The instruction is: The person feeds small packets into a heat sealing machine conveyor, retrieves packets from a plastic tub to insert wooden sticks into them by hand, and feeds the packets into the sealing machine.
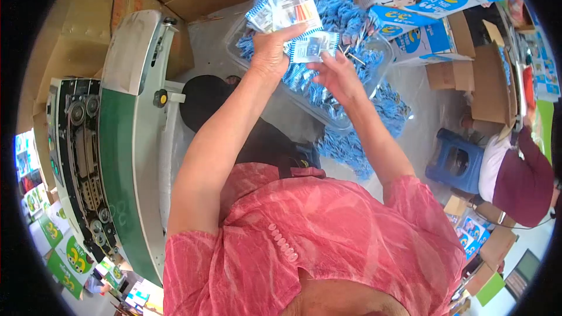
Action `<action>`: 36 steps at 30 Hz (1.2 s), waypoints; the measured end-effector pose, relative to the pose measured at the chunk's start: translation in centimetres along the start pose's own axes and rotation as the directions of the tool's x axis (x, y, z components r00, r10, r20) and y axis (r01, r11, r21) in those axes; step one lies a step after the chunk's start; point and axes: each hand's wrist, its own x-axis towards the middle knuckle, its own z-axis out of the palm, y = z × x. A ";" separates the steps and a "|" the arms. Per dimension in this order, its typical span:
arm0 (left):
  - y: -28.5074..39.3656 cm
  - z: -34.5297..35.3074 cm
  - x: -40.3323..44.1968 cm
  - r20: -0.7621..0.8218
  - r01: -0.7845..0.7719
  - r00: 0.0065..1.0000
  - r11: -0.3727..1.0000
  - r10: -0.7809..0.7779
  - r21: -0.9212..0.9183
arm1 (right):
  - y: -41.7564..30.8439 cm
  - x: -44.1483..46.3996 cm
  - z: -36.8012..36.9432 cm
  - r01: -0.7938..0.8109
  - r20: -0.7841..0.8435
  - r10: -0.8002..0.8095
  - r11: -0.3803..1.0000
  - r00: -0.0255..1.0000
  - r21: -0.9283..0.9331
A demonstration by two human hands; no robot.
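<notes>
While the left hand [270, 51] is pinching a fan of packets [294, 4] under its thumb, the right hand [339, 75] is touching one lower packet [311, 47], fingers spread, whether gripping I cannot tell; both are hovering above a tub [339, 122] of blue sachets [346, 19].

a blue stool [445, 155] stands on the pale grey floor [418, 105] near brown cardboard boxes [490, 90].

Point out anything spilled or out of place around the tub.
Blue packets lie in a loose heap outside the tub, on its near side. Similar ones fill it, so these may have spilled.
</notes>
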 end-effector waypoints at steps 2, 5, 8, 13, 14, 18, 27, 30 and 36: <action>0.0 -0.3 -0.3 -0.018 0.008 1.000 1.000 -0.008 -0.007 | -0.4 1.3 -0.3 0.108 -0.014 -0.112 0.979 0.994 -0.176; 0.9 -1.2 -0.4 -0.003 -0.038 0.999 0.998 0.038 0.042 | -3.2 1.3 -1.5 0.264 -0.056 -0.296 0.912 0.954 -0.314; 3.1 -2.4 -1.6 0.007 -0.046 0.999 0.993 0.045 0.109 | -6.9 0.8 -4.4 0.384 -0.027 -0.474 0.743 0.880 -0.548; 6.5 -2.7 -4.8 0.061 -0.016 0.998 0.987 0.006 0.158 | -6.0 0.7 -9.3 0.156 0.114 -0.152 0.304 0.982 -0.940; 6.5 -2.8 -5.5 0.057 -0.024 0.998 0.987 0.016 0.156 | -5.4 -0.6 -7.3 0.188 0.132 -0.172 0.369 0.976 -0.910; 7.1 -3.3 -8.2 0.087 -0.131 0.989 0.978 0.119 0.161 | -3.4 -1.4 1.0 0.353 0.270 -0.227 0.619 0.936 -0.702; 11.3 -3.8 -14.2 -0.085 -0.185 0.977 0.975 0.196 0.119 | -2.2 -1.2 17.3 0.474 0.512 -0.230 0.774 0.828 -0.419; 13.4 -4.7 -16.2 -0.166 -0.224 0.959 0.973 0.229 0.053 | -1.3 -1.5 20.5 0.391 0.521 -0.196 0.872 0.831 -0.295; 16.2 -6.3 -19.1 -0.236 -0.376 0.895 0.925 0.379 0.062 | 0.1 -2.4 25.8 0.322 0.493 -0.180 0.921 0.851 -0.218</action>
